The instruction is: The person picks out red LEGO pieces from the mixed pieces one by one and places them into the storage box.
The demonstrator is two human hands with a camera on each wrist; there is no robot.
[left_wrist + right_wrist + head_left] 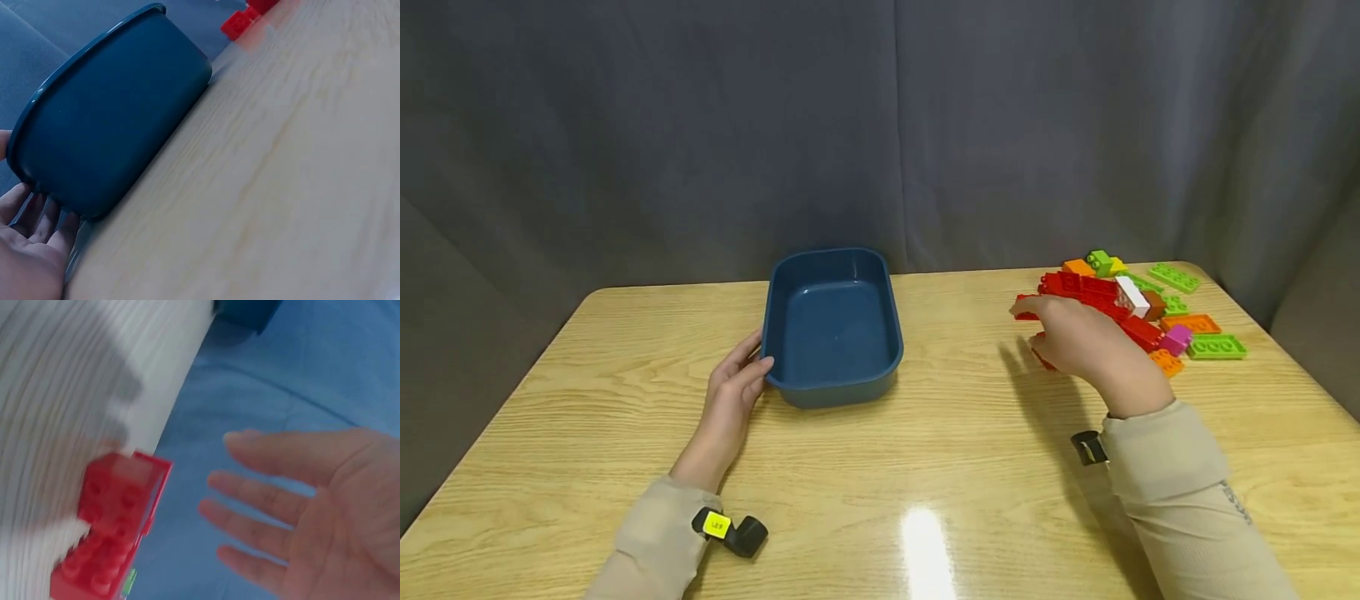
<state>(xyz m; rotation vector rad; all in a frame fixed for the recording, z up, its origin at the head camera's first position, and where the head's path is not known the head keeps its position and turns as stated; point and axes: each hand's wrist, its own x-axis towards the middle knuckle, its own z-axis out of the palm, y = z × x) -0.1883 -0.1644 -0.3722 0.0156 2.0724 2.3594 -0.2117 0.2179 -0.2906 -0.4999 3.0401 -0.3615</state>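
Note:
A deep blue plastic tub (835,333) stands at the back middle of the table. My left hand (728,393) holds its near left corner, thumb over the rim and fingers against the outer wall; the left wrist view shows these fingers (47,228) under the rim. Over the front of a brick pile at the right, my right hand (1086,346) hovers palm down. Its fingers (250,528) are extended and spread in the right wrist view, holding nothing. Red toy bricks (115,500) lie just beyond the fingertips, and the hand hides some of them from the head view.
Around the red bricks lie a white brick (1131,297), a brown brick (1154,307), a magenta brick (1176,340), orange pieces (1193,323) and flat green plates (1217,347). A dark curtain (1000,133) hangs behind the table's back edge.

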